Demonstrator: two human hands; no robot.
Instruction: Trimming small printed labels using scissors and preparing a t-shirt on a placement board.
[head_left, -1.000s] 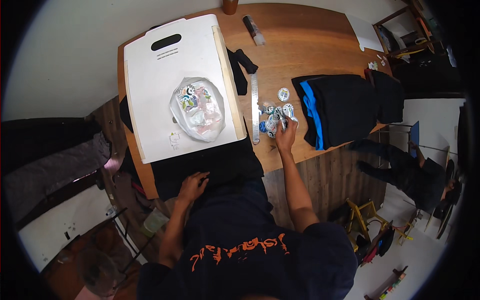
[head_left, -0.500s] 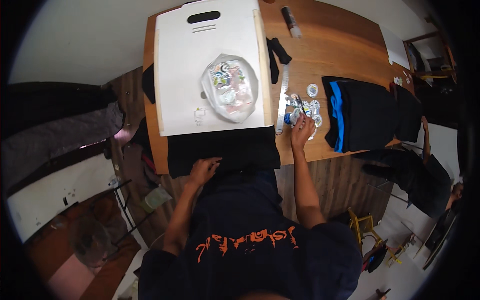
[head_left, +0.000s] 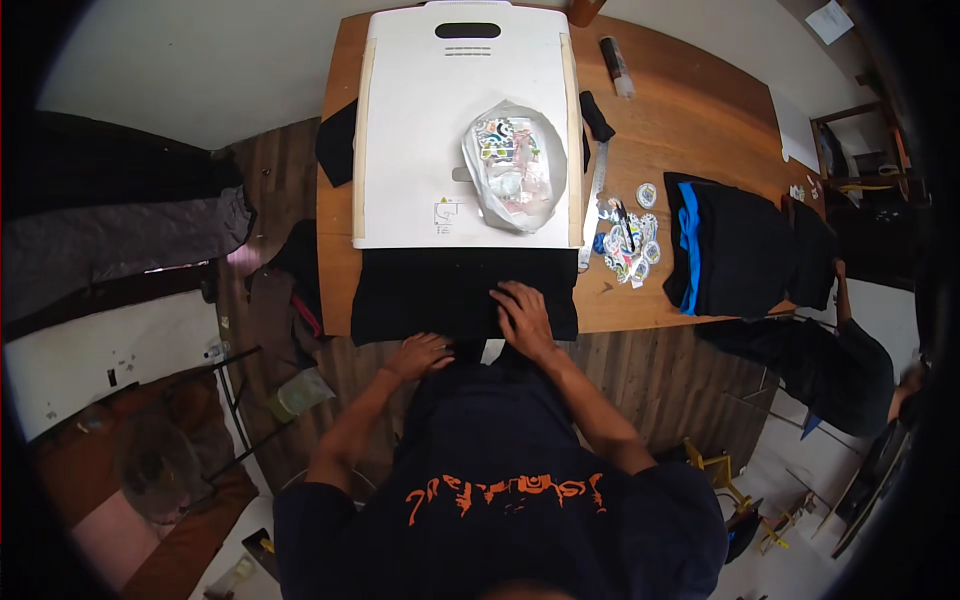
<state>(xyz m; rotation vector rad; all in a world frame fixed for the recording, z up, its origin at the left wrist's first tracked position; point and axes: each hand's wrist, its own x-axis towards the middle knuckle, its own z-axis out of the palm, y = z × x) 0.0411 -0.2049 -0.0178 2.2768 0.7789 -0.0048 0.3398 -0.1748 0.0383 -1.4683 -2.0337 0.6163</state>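
Black folded fabric sticks out from under a large white panel and hangs at the table's near edge. My left hand lies at the fabric's near edge, fingers stretched out and holding nothing I can see. Resting on the fabric's right part is my right hand, its fingers apart and slightly bent. A small white piece shows just below the edge between my hands; what it is I cannot tell. On the panel sits a clear plastic bag with colourful printed pieces inside.
Round stickers lie in a pile on the wooden table, with a dark pen-like tool on top. A ruler, a stack of black garments and a bottle are nearby. Another person is at the right.
My right hand has left the sticker pile and come over to the black fabric. The dark tool stays on the pile. My left hand has shifted to the fabric's near edge. The view has shifted.
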